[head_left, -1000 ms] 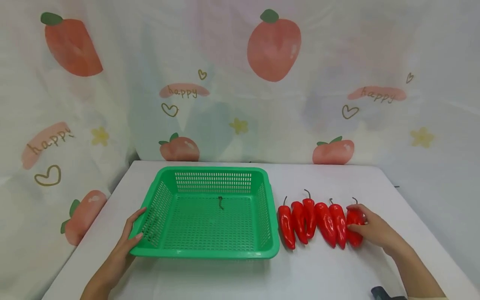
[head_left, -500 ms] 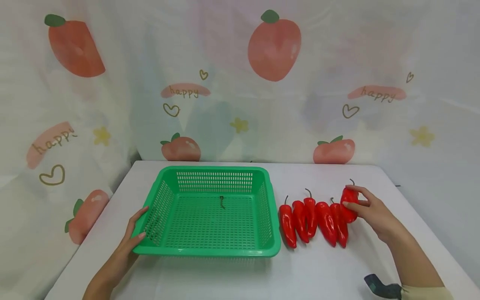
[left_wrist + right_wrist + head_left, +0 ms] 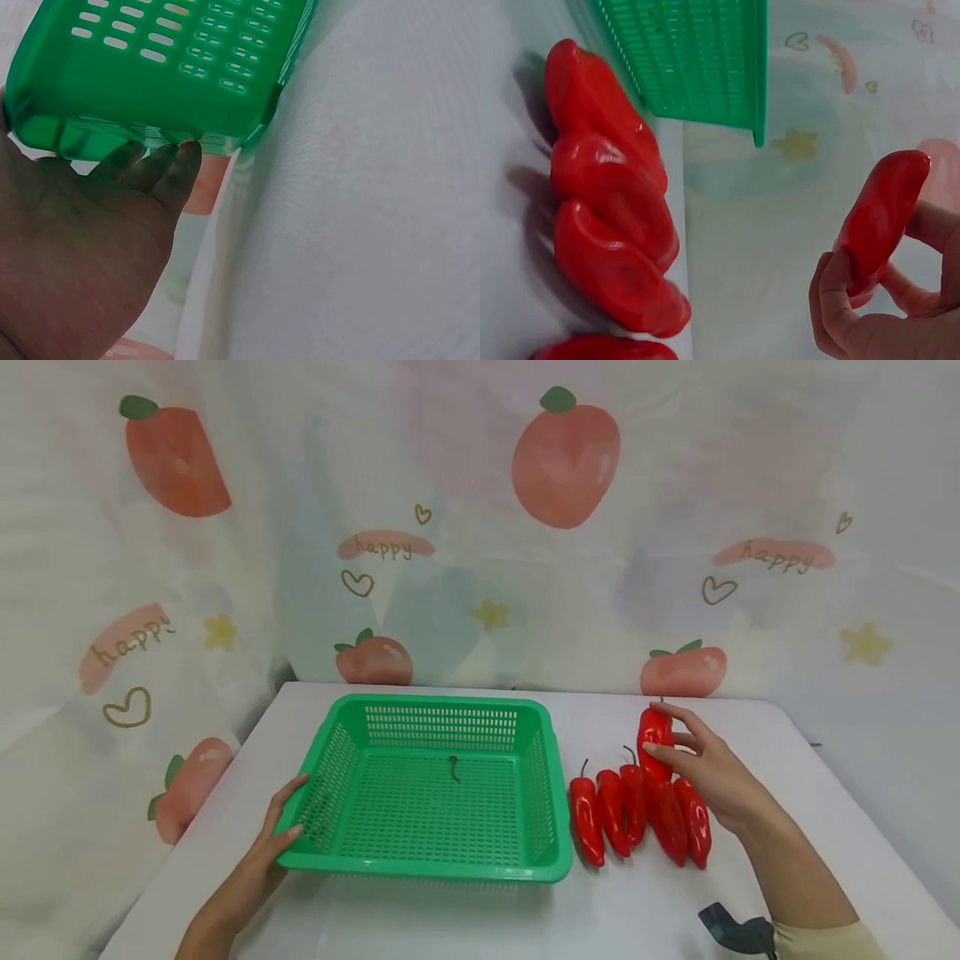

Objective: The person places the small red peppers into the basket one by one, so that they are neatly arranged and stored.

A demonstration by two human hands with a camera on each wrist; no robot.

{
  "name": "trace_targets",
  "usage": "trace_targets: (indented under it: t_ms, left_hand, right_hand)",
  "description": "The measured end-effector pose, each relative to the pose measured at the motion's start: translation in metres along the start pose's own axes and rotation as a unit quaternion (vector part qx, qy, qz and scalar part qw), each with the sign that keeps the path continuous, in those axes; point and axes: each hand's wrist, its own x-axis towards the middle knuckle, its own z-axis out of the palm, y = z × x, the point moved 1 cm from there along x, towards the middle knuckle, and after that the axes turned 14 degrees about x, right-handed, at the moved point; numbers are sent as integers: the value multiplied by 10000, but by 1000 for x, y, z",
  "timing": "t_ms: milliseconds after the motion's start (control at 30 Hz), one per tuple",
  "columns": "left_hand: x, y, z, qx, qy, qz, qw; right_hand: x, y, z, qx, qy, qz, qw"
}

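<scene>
A red pepper point(image 3: 655, 745) is pinched between the thumb and fingers of my right hand point(image 3: 716, 777), raised above the row of other peppers. Those red peppers point(image 3: 587, 821) lie side by side on the table, right of the green basket point(image 3: 423, 872). The right wrist view shows the held pepper point(image 3: 881, 217) upright but tilted in the right hand point(image 3: 900, 300). My left hand point(image 3: 255, 868) grips the basket's left side, thumb at the front corner. In the left wrist view, fingers of the left hand point(image 3: 90, 225) lie against the basket wall point(image 3: 150, 90).
A small dark stem-like piece point(image 3: 453, 768) lies inside the basket. The white table point(image 3: 420, 927) ends at a patterned cloth backdrop point(image 3: 465, 568) behind and on the left. A dark curved object point(image 3: 735, 931) shows beside the right sleeve point(image 3: 825, 942).
The right hand has lifted the rightmost pepper off the table and carried it leftward over the row. The left hand keeps its place on the basket. The head view has shifted slightly.
</scene>
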Motion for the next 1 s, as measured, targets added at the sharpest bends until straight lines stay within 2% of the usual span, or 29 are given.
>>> trace_targets:
  t_ms: [233,400,700,1000]
  left_hand:
    - [1,-1,0,125,41,-50,9999]
    - [1,-4,-1,138,43,23,9999]
    - [1,-6,-1,141,97,31,9998]
    - [1,-3,0,381,184,-55,9991]
  right_hand:
    - [14,-17,41,186,-374,128,9990]
    - [23,-25,65,325,-575,11,9978]
    - [30,-32,86,439,-793,-33,9959]
    - [35,-53,108,493,-1117,-80,9925]
